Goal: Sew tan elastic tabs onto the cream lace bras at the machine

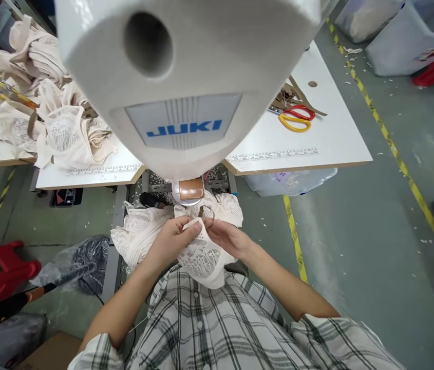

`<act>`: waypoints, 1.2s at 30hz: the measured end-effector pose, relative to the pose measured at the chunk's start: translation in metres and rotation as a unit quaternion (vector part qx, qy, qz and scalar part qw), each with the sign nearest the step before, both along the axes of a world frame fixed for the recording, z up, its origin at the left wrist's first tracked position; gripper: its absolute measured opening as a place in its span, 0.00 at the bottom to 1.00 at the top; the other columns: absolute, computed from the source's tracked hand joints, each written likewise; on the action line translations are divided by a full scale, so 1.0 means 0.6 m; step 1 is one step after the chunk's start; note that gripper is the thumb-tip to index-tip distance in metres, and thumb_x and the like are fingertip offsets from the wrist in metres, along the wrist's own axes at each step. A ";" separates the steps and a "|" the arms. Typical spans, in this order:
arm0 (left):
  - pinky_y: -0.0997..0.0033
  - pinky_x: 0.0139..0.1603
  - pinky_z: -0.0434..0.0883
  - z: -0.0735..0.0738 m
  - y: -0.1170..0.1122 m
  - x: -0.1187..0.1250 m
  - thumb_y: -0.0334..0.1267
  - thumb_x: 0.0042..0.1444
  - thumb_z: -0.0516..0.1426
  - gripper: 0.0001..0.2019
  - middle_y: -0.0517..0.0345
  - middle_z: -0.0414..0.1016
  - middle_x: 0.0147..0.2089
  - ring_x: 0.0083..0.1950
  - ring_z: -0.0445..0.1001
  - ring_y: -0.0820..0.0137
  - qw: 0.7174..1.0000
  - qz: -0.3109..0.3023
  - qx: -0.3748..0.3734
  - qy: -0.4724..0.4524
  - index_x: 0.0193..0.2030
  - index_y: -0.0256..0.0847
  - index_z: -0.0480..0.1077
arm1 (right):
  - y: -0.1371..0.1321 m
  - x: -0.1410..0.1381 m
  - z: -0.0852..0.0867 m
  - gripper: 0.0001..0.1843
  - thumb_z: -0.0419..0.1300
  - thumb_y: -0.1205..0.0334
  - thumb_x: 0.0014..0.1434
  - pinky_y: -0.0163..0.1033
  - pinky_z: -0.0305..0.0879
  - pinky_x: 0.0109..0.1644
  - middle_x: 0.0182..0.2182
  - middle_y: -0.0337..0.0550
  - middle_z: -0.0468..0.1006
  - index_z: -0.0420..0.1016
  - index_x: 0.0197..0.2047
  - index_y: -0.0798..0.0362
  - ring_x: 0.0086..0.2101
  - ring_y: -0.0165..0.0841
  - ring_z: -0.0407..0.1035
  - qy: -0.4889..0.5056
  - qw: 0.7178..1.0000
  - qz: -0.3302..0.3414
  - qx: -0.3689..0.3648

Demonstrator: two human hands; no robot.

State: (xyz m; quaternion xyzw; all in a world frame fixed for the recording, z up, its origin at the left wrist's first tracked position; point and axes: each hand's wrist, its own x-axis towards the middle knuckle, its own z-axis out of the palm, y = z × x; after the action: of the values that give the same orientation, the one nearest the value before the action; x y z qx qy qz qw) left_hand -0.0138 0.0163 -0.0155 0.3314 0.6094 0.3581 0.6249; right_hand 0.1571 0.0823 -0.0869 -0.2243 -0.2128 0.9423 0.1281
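A cream lace bra (202, 261) hangs between my hands, one cup facing up over my lap. My left hand (171, 239) pinches its upper edge, thumb on top. At the same edge, my right hand (232, 238) is closed on the bra from the right, its fingertips partly behind the fabric. A thin brownish loop shows by the right fingertips. Just beyond my hands is the lower end of the white JUKI sewing machine (186, 92), with a copper-coloured part (191, 188). More cream lace bras (142, 234) lie bunched around the machine's end.
Heaped bras (64, 133) cover the left white tabletop (81, 177). Scissors (297, 119) with red and yellow handles lie beside brown strips on the right tabletop (340, 139). Below it sits a clear plastic bin (291, 182). A red stool (1, 272) stands at left.
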 end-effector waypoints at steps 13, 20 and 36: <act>0.75 0.26 0.55 0.019 -0.006 0.010 0.46 0.59 0.59 0.16 0.64 0.61 0.23 0.26 0.57 0.76 0.977 0.005 0.098 0.189 0.26 0.37 0.70 | 0.054 0.016 0.060 0.14 0.72 0.48 0.47 0.35 0.67 0.38 0.34 0.40 0.78 0.82 0.30 0.50 0.33 0.28 0.69 -0.161 0.953 -0.139 0.215; 0.73 0.28 0.57 0.017 -0.007 0.018 0.40 0.62 0.58 0.17 0.63 0.63 0.22 0.26 0.60 0.75 0.944 0.007 0.186 0.272 0.22 0.38 0.68 | 0.042 0.009 0.113 0.10 0.64 0.53 0.61 0.39 0.69 0.47 0.43 0.44 0.80 0.84 0.39 0.47 0.44 0.35 0.73 -0.136 0.895 0.000 0.424; 0.77 0.29 0.66 0.007 0.005 0.000 0.30 0.65 0.53 0.17 0.61 0.77 0.31 0.27 0.72 0.76 0.826 -0.005 0.402 0.396 0.59 0.42 0.68 | 0.141 -0.028 0.122 0.19 0.64 0.43 0.56 0.34 0.68 0.35 0.31 0.41 0.77 0.78 0.32 0.52 0.31 0.28 0.69 -0.140 0.937 -0.089 0.308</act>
State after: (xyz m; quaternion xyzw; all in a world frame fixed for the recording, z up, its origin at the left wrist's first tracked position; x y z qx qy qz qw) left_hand -0.0136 0.0191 -0.0112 0.6693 0.6052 0.4064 0.1437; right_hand 0.1400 0.1668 -0.0136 -0.3216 -0.4872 0.7747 0.2430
